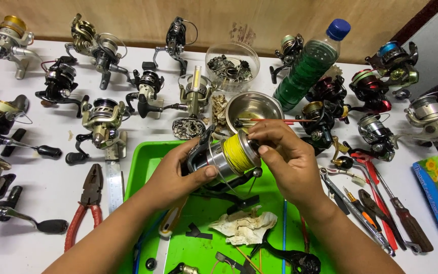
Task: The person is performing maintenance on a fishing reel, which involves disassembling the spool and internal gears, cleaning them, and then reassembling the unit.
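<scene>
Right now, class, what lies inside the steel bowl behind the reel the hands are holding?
Inside the steel bowl, thin red sticks lie across it, with small dark bits near the front edge. The right hand and the reel cover the bowl's near rim, so anything there is hidden.

Sideways silver reel, seemingly yellow-lined spool

One head-worn camera looks steeply down, close above the white table, facing its far edge by the wall; the near edge is probably out of view.
</scene>
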